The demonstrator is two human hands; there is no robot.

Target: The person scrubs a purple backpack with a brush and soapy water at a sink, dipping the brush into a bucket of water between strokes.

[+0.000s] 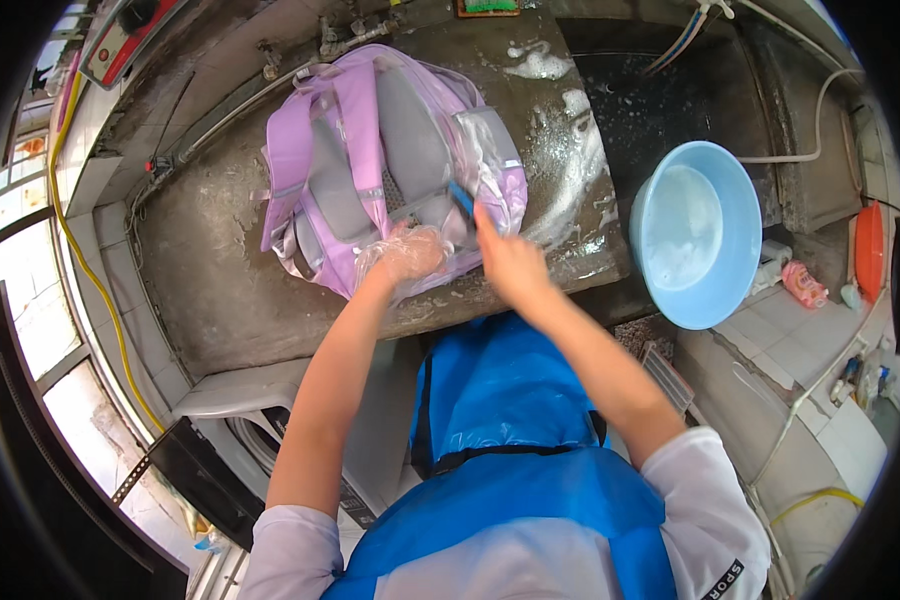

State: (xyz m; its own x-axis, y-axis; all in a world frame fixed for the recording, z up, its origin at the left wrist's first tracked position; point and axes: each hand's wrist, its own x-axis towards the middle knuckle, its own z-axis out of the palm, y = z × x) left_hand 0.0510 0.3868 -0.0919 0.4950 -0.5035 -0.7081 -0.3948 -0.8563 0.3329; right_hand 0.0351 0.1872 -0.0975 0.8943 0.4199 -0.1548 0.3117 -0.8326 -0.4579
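A wet pink and grey backpack (416, 127) lies on the concrete counter, its shoulder straps facing up and white suds along its right side. My left hand (416, 253), partly wrapped in clear thin plastic, presses on the backpack's near edge; what its fingers grip cannot be made out. My right hand (511, 266), slightly blurred, is closed on a blue-handled tool (461, 198), probably a brush, held against the soapy right part of the bag. The tool's working end is hidden or blurred.
A light-blue basin (686, 232) with sudsy water stands right of the concrete counter (210, 300), beside a dark sink (667, 105). Foam (581, 165) spreads over the counter's right end. A green-bristled brush (489, 6) lies at the far edge. A washing machine (240, 394) stands below left.
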